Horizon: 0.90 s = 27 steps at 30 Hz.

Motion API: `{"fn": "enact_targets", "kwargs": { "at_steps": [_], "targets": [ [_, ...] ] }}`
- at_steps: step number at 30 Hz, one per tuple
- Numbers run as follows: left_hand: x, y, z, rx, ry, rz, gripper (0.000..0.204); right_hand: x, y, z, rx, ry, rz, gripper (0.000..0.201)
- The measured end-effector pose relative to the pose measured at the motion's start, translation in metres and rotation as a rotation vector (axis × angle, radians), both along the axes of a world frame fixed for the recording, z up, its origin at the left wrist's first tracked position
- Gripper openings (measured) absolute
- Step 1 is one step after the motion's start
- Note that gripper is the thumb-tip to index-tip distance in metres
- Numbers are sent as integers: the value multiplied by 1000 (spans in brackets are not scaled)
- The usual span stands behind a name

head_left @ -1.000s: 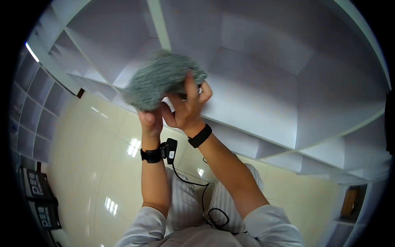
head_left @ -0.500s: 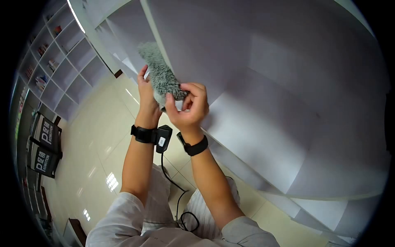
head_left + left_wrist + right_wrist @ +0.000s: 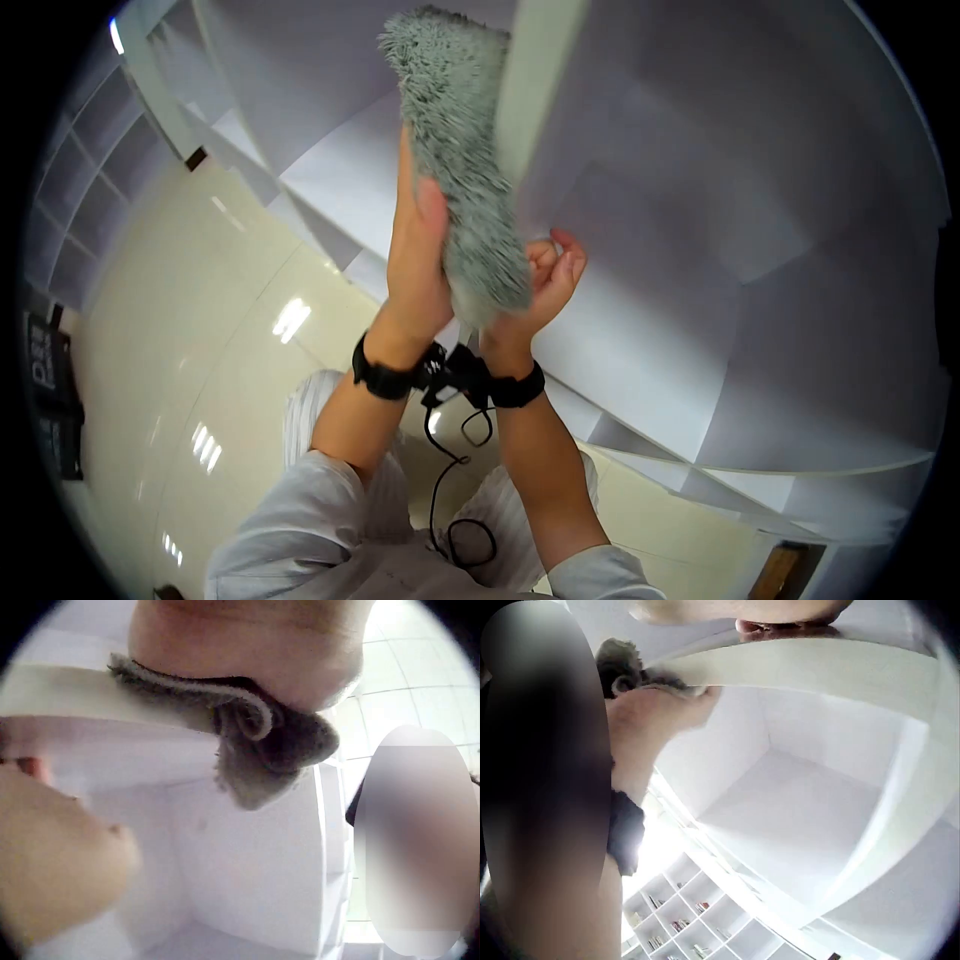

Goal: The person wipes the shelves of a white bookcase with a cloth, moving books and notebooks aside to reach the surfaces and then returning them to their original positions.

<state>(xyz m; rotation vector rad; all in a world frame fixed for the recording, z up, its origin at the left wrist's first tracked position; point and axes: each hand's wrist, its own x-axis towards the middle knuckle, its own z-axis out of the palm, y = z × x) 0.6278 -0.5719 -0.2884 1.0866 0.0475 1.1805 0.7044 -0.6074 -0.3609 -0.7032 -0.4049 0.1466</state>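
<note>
A grey shaggy cloth [image 3: 455,130] hangs lengthwise in the head view, overlapping the front edge of an upright shelf divider [image 3: 545,70]. My left hand [image 3: 418,260] holds it from the left side, its thumb lying along the shaggy face and the other fingers mostly hidden behind. In the left wrist view, a folded, rolled end of the cloth [image 3: 259,761] hangs out below this hand. Close to the cloth's lower end, right of it, is my right hand [image 3: 545,285], with loosely curled fingers and nothing visible in them. Black straps with small cameras [image 3: 455,375] sit at both wrists.
Large white shelf compartments [image 3: 640,350] stand in front and to the right. Shiny tiled floor [image 3: 200,350] lies to the left, with black printed boxes [image 3: 50,390] at its far edge. A black cable [image 3: 440,500] loops down between the legs.
The cloth has gone from between both hands to the left hand, upright along the divider edge. My right hand has come off its lower end and turned, fingers away from it.
</note>
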Motion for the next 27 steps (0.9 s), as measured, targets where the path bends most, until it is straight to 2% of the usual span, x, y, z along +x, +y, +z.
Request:
{"fn": "enact_targets", "kwargs": {
  "at_steps": [1,2,3,4,6,7,8,9,10,11,12,14,15,16,18,19,20,22,23,24,25,26,27],
  "targets": [
    [-1,-1,8,112,-12,-77,62,17,2,-23,-89,41,-40,26],
    [-9,-3,30,229,16,-100,72,17,4,-15,-174,124,-28,26],
    [-2,0,33,212,-7,-137,72,21,2,-12,-291,238,-83,28],
    [6,8,27,183,-3,-248,70,30,-7,-10,-303,217,-164,28],
    [19,8,14,148,69,-391,67,45,-32,-20,-604,-60,-88,31],
    [26,16,8,291,32,-524,62,46,-51,-23,-640,-53,-194,31],
    [33,27,-7,282,28,-533,62,43,-48,-25,-673,-148,-116,34],
    [51,30,-39,144,102,-583,55,41,-51,-31,-715,-245,-75,40],
    [61,30,-48,14,174,-625,49,40,-51,-31,-755,-350,-24,47],
    [50,21,-3,-358,291,-769,53,36,-44,-20,-428,-95,75,53],
    [36,10,22,-360,271,-786,53,28,-46,-8,-441,-111,60,53],
    [23,-10,32,151,48,-319,68,7,-42,25,-899,-469,-367,41],
    [37,4,11,278,193,-448,71,15,-40,4,-437,-1,-67,40],
    [36,8,11,278,187,-455,71,13,-41,4,-437,-3,-74,40],
    [36,16,11,271,196,-603,74,14,-42,6,-526,-277,-186,40],
    [50,27,-16,494,72,-550,76,28,-47,-20,-481,-194,-135,39],
    [49,26,-11,499,69,-547,76,25,-46,-20,-477,-199,-135,39],
    [47,24,3,138,247,-776,79,21,-45,-15,-488,-180,-254,40],
    [44,26,8,201,250,-775,80,24,-47,-26,-582,-203,-293,41],
    [35,23,19,224,229,-760,80,22,-53,-34,-457,-30,-127,37],
    [25,21,38,337,176,-690,81,2,-45,22,-474,83,-156,34],
    [29,23,57,460,108,-608,81,4,-43,28,-515,74,-112,34],
    [39,28,69,495,74,-582,81,9,-35,-2,-336,28,-239,36]
  ]
}}
